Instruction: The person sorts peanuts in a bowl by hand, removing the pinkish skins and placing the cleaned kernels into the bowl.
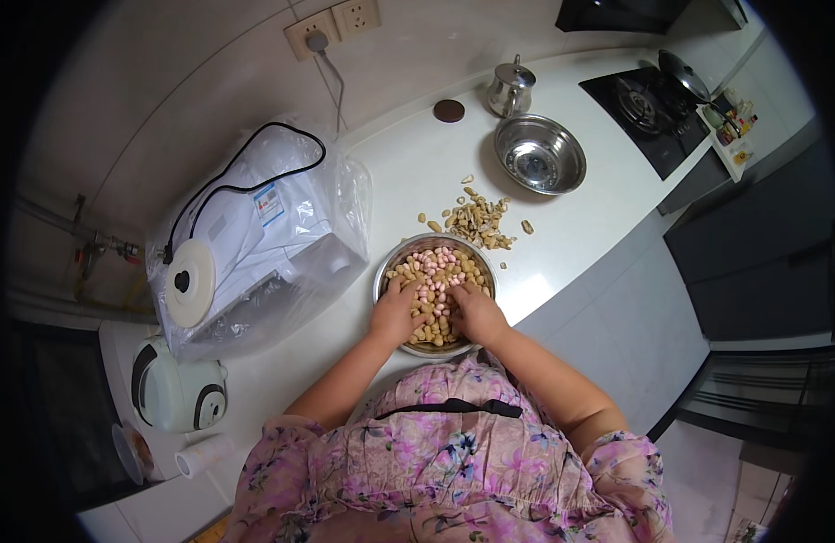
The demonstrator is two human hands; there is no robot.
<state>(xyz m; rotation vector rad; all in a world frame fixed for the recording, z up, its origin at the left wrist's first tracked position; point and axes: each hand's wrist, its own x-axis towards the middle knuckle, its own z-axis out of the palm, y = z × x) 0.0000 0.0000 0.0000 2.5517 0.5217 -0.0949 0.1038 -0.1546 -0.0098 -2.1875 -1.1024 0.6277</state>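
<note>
In front of me on the white counter, a steel bowl [381,297] holds pink shelled peanut kernels [433,264] and tan unshelled peanuts [429,337]. My left hand [396,313] rests in the left side of the bowl, thumb apart from the fingers, touching the peanuts. My right hand [477,314] reaches into the right side, its fingers likewise spread over the peanuts. Some fingertips of both hands are sunk among the nuts and hidden. Just beyond the bowl lies a loose pile of peanut shells [479,222].
A second steel bowl [540,156] stands farther back, near a lidded metal pot [512,88] and a dark round lid [449,110]. On the left sits a plastic-wrapped white appliance [273,226] with a black cord. A rice cooker [178,385] and a black stove [648,113] flank the counter.
</note>
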